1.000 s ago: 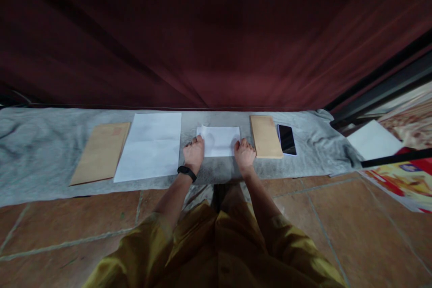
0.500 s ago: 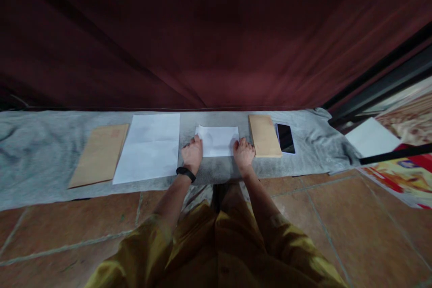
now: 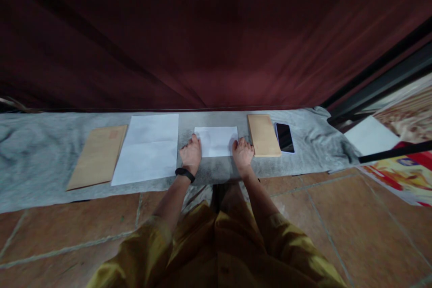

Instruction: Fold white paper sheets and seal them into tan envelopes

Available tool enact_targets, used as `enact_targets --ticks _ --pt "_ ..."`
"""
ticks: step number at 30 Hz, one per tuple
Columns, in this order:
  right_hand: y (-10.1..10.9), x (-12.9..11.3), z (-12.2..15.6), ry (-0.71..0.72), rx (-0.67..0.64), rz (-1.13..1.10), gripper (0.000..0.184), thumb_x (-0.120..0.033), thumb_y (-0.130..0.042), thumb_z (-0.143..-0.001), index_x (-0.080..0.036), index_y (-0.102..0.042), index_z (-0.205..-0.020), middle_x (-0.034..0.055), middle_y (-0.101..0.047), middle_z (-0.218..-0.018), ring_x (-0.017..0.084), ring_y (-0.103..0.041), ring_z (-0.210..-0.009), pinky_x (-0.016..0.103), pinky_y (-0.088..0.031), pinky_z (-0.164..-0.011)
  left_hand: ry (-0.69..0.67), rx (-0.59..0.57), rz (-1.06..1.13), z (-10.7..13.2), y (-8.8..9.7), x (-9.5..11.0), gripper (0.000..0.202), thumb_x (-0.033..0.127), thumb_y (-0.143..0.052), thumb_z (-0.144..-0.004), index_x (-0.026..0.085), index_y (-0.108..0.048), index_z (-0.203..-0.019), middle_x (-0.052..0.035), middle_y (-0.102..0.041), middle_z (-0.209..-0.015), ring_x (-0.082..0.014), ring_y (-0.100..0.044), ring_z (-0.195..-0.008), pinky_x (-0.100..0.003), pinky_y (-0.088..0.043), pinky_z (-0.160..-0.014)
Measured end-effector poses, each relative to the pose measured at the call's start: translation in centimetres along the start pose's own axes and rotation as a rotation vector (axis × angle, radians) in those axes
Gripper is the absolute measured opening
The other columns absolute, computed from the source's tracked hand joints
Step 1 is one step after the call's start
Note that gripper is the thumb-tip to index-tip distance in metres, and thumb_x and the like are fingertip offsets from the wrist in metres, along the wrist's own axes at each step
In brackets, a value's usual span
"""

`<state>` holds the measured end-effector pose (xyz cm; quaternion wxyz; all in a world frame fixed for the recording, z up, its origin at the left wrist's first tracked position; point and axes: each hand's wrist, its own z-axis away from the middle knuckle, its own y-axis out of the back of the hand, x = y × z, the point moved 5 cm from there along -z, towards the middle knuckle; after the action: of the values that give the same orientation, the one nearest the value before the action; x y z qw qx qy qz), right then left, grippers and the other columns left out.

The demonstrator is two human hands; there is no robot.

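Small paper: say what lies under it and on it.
The paper lies on the grey cloth. Left hand and right hand rest on its near corners. Whatever it covers is hidden.

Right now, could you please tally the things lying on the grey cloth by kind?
Brown envelopes: 2
White paper sheets: 2
Smartphone: 1
Total: 5
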<state>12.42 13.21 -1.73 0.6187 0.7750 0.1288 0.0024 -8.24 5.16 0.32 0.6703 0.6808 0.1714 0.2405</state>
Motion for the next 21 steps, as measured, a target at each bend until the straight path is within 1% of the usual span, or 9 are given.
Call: enact_targets --ticks 3,6,8,10,13,15,17,18,21 --pt "0.0 0.0 0.0 0.001 0.004 0.003 0.026 -0.031 -0.042 -0.105 -0.014 -0.061 -0.102 0.0158 -0.074 -0.091 0.027 -0.069 -0.087 0.037 -0.043 -0.08 -0.019 0.012 -0.005 0.1 0.0 0.1 0.044 0.034 -0.023 -0.106 0.013 -0.053 -0.13 -0.0178 -0.073 -0.104 -0.0308 -0.073 -0.091 -0.039 -0.054 -0.076" --pt "0.1 0.0 0.1 -0.003 -0.002 0.005 0.026 -0.032 -0.042 -0.105 -0.014 -0.061 -0.103 0.0157 -0.074 -0.092 0.028 -0.069 -0.089 0.037 -0.043 -0.08 -0.031 0.037 -0.011 0.2 0.2 0.1 0.042 0.033 -0.024 -0.105 0.014 -0.056 -0.126 -0.0179 -0.071 -0.111 -0.0302 -0.072 -0.093 -0.039 -0.054 -0.079" --pt "0.1 0.0 0.1 -0.008 -0.009 0.006 0.026 -0.032 -0.041 -0.105 -0.014 -0.06 -0.104 0.016 -0.074 -0.094 0.028 -0.069 -0.09 0.038 -0.043 -0.08 -0.053 0.068 -0.023 0.2 0.4 0.1 0.04 0.029 -0.027 -0.104 0.013 -0.058 -0.124 -0.0196 -0.069 -0.116 -0.0314 -0.07 -0.101 -0.042 -0.054 -0.086" --pt "0.1 -0.1 0.1 -0.01 -0.016 0.01 0.026 -0.032 -0.041 -0.106 -0.014 -0.06 -0.105 0.0166 -0.074 -0.095 0.028 -0.068 -0.091 0.038 -0.043 -0.081 -0.091 0.114 -0.028 0.3 0.6 0.2 0.04 0.022 -0.029 -0.102 0.011 -0.059 -0.126 -0.0224 -0.066 -0.124 -0.0337 -0.065 -0.113 -0.048 -0.051 -0.096" --pt "0.0 -0.1 0.1 -0.006 -0.024 0.018 0.025 -0.031 -0.041 -0.106 -0.014 -0.059 -0.106 0.017 -0.073 -0.095 0.028 -0.068 -0.091 0.038 -0.043 -0.081 -0.224 0.189 0.007 0.9 0.4 1.2 0.045 0.012 -0.03 -0.098 0.009 -0.055 -0.136 -0.0244 -0.055 -0.143 -0.035 -0.052 -0.135 -0.054 -0.041 -0.11" --pt "0.0 -0.1 0.1 -0.007 -0.023 0.021 0.025 -0.031 -0.041 -0.105 -0.014 -0.059 -0.106 0.0169 -0.073 -0.096 0.029 -0.068 -0.091 0.038 -0.043 -0.081 -0.37 0.205 0.07 1.7 -0.2 2.5 0.048 0.011 -0.032 -0.098 0.01 -0.053 -0.141 -0.0213 -0.047 -0.155 -0.0319 -0.04 -0.147 -0.052 -0.034 -0.119" --pt "0.0 -0.1 0.1 -0.008 -0.019 0.02 0.025 -0.032 -0.041 -0.105 -0.014 -0.059 -0.106 0.0167 -0.073 -0.096 0.029 -0.068 -0.092 0.038 -0.043 -0.081 -0.505 0.181 0.145 2.9 -1.1 3.9 0.047 0.017 -0.034 -0.1 0.012 -0.051 -0.144 -0.0168 -0.043 -0.159 -0.0278 -0.032 -0.152 -0.047 -0.03 -0.123" --pt "0.0 -0.1 0.1 -0.008 -0.015 0.018 0.025 -0.032 -0.041 -0.106 -0.015 -0.059 -0.106 0.0164 -0.073 -0.096 0.028 -0.068 -0.092 0.038 -0.043 -0.081 -0.546 0.162 0.174 3.5 -1.6 4.5 0.048 0.021 -0.036 -0.101 0.013 -0.05 -0.145 -0.0151 -0.042 -0.161 -0.0268 -0.03 -0.154 -0.046 -0.03 -0.124" --pt "0.1 -0.1 0.1 -0.005 -0.008 0.013 0.024 -0.032 -0.041 -0.106 -0.015 -0.058 -0.107 0.0163 -0.073 -0.096 0.028 -0.068 -0.092 0.038 -0.044 -0.081 -0.588 0.11 0.2 4.9 -2.6 5.7 0.05 0.031 -0.036 -0.103 0.015 -0.048 -0.149 -0.0122 -0.042 -0.162 -0.027 -0.029 -0.154 -0.048 -0.027 -0.126"
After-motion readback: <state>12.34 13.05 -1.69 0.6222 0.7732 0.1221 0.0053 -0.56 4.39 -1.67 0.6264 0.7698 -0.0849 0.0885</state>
